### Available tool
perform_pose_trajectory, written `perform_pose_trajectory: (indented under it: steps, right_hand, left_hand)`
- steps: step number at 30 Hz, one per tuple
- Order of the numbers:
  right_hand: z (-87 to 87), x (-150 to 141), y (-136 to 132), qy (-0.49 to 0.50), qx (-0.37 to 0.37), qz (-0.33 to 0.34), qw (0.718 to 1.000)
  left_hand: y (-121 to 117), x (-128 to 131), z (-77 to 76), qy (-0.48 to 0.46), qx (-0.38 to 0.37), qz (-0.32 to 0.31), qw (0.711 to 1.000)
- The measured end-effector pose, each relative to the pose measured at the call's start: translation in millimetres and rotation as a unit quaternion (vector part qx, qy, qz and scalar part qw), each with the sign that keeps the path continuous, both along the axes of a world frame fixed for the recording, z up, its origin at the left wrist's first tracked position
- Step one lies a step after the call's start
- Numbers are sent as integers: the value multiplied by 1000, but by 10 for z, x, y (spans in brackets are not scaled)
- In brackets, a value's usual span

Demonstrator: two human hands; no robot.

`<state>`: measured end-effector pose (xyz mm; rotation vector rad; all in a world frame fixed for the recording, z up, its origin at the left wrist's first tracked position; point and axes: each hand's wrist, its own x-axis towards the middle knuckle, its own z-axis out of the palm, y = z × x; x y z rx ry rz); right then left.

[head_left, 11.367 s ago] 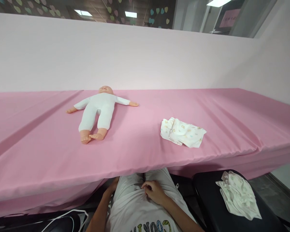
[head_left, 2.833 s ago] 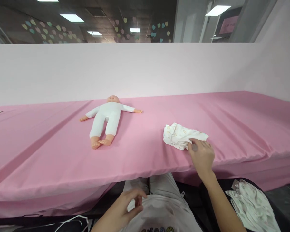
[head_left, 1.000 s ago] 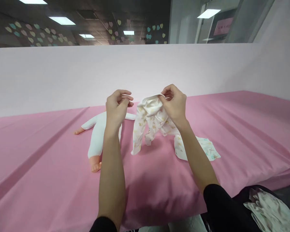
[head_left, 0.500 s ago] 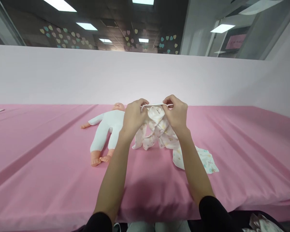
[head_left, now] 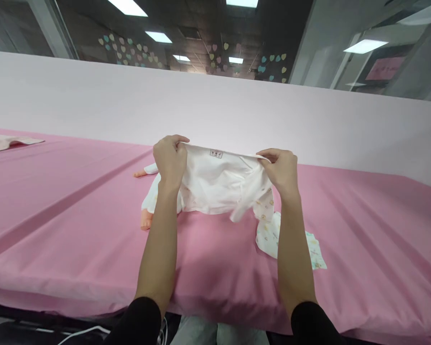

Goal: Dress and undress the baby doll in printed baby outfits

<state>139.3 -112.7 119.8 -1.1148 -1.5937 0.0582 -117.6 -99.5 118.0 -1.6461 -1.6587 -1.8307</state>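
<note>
Stretched between my hands is a white baby shirt (head_left: 215, 179) with a small printed label near its top edge and patterned cloth showing at its sides. My left hand (head_left: 170, 160) pinches its upper left corner, and my right hand (head_left: 280, 170) pinches the upper right. A loose strip of the shirt hangs at the lower right, blurred. Behind my left forearm lies a baby doll (head_left: 151, 197) in white; only an arm, part of a leg and a foot show. A patterned white cloth (head_left: 269, 235) lies on the bed, partly behind my right forearm.
A pink sheet (head_left: 75, 230) covers the padded surface in front of me. At the far left lies a folded pale cloth (head_left: 10, 141). A white low wall (head_left: 201, 108) with glass above runs along the back. A white cable (head_left: 89, 329) hangs below the front edge.
My hands have moved apart, spreading the bunched shirt into a wide flat sheet. It now covers most of the doll. The view has shifted left, bringing more of the pale cloth into sight.
</note>
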Motion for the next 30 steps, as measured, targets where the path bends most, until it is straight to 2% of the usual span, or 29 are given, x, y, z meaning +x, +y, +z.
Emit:
perform_pose_trajectory:
  steps: [3, 6, 10, 13, 16, 18, 21, 24, 27, 30]
  right_hand:
    - [21, 102, -4, 39, 19, 20, 999]
    - [59, 222, -67, 59, 32, -3, 998]
    - [156, 451, -306, 122, 47, -27, 991]
    - [208, 684, -502, 187, 72, 26, 979]
    - [189, 859, -547, 219, 106, 103, 965]
    - [124, 893, -449, 205, 44, 144, 967]
    - [-70, 848, -127, 151, -143, 175, 962]
    - [-377, 783, 300, 110, -296, 178, 932]
    - [-729, 716, 710, 2, -368, 91, 925]
    - [-1030, 624, 1065, -38, -398, 17, 916]
  left_hand:
    - [-33, -111, 11, -23, 0, -13, 1000]
    - [-166, -173, 65, -53, -12, -43, 998]
    - [-503, -272, 181, -73, -69, -146, 984]
    - [-707, -427, 229, -51, -97, -260, 959]
    - [-716, -566, 204, 13, -140, -358, 923]
    - [-601, -589, 145, 38, -187, -383, 904]
    - [-314, -525, 1, 29, -253, -372, 893]
    - [-1, -426, -183, 82, -336, -334, 877]
    - [282, -319, -372, 197, -409, -244, 857]
    - [566, -186, -550, 292, -447, -185, 825]
